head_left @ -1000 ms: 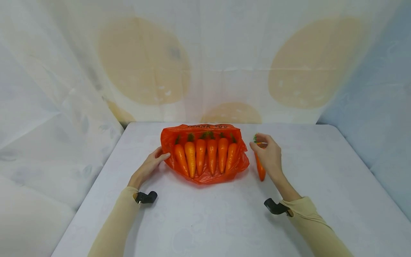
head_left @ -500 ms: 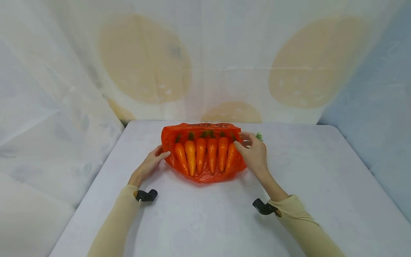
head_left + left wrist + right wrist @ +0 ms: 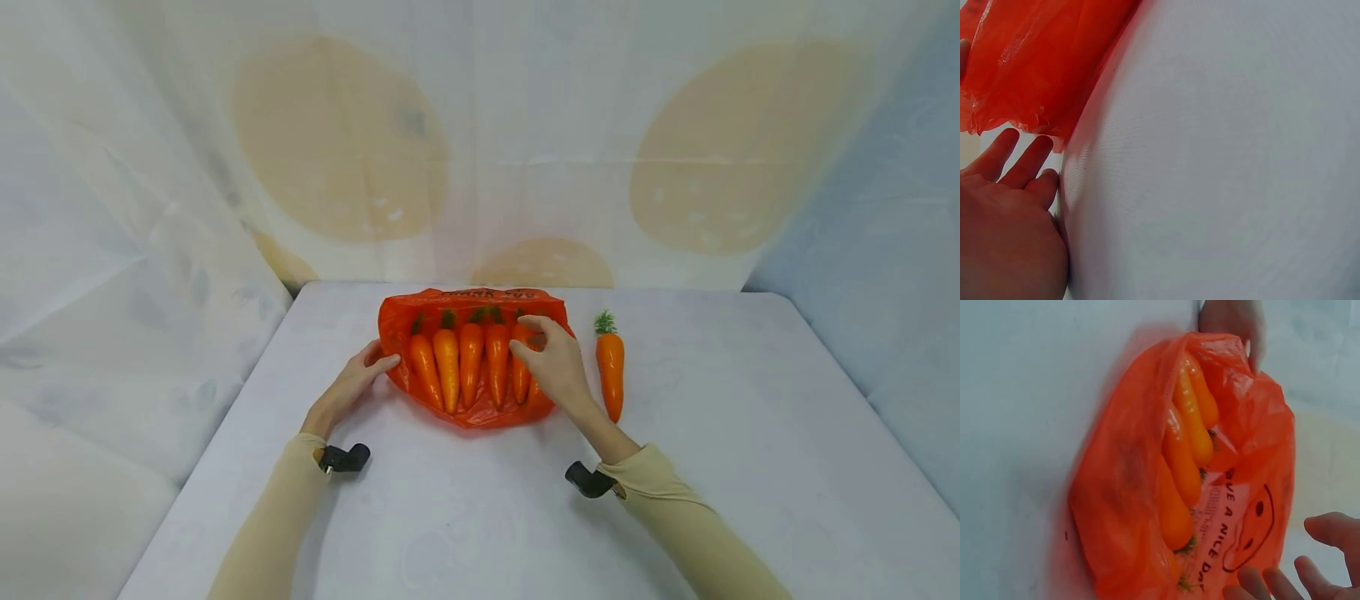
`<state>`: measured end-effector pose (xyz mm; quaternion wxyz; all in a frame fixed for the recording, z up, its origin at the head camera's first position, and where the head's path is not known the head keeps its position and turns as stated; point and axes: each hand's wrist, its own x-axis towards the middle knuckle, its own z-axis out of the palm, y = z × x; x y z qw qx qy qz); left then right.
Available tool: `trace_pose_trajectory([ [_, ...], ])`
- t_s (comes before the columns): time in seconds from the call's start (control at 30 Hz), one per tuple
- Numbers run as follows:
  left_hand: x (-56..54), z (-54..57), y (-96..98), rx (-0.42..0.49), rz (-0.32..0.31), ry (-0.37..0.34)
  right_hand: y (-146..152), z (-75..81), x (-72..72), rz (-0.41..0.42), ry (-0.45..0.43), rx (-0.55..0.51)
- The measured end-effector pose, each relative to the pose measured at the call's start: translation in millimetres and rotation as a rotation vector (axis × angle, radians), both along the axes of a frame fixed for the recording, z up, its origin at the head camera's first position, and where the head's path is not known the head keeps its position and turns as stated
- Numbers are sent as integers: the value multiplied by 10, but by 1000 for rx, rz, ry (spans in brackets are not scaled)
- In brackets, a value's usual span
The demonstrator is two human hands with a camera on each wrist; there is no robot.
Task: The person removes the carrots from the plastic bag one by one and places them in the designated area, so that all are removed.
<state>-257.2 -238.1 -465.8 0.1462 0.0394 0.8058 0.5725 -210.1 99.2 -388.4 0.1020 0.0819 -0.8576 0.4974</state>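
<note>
A red plastic bag (image 3: 401,312) lies with its mouth spread toward me, and several carrots (image 3: 447,367) with green tops sit side by side inside it. At the bag's left edge my left hand (image 3: 348,385) holds the plastic, thumb in front; in the left wrist view its other fingers (image 3: 1029,162) reach the bag's lower edge. Over the right end of the row hovers my right hand (image 3: 557,362), thumb and fingers apart and nothing between them. It partly covers the two rightmost carrots in the head view.
One carrot (image 3: 611,367) lies on the white table (image 3: 465,517) right of the bag, its green top toward the back. A patterned curtain (image 3: 525,167) closes off the back and sides of the table.
My right hand has come away from the carrot on the table and moved left over the bag's mouth. That carrot is now fully visible. The left hand stays at the bag's edge.
</note>
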Motion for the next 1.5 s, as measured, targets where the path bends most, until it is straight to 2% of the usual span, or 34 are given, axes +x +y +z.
trace_pose_trajectory([
  [0.53,15,-26,13,12,1,11,-166,-250,-121,17,-157,57],
  [0.8,16,-49,20,35,-10,32,-201,-338,-207,-14,-167,76],
  [1.17,23,-50,12,37,-1,13,-382,-303,-234,-33,-207,212],
  [1.5,20,-23,5,29,12,27,-495,-323,-248,-46,-207,264],
])
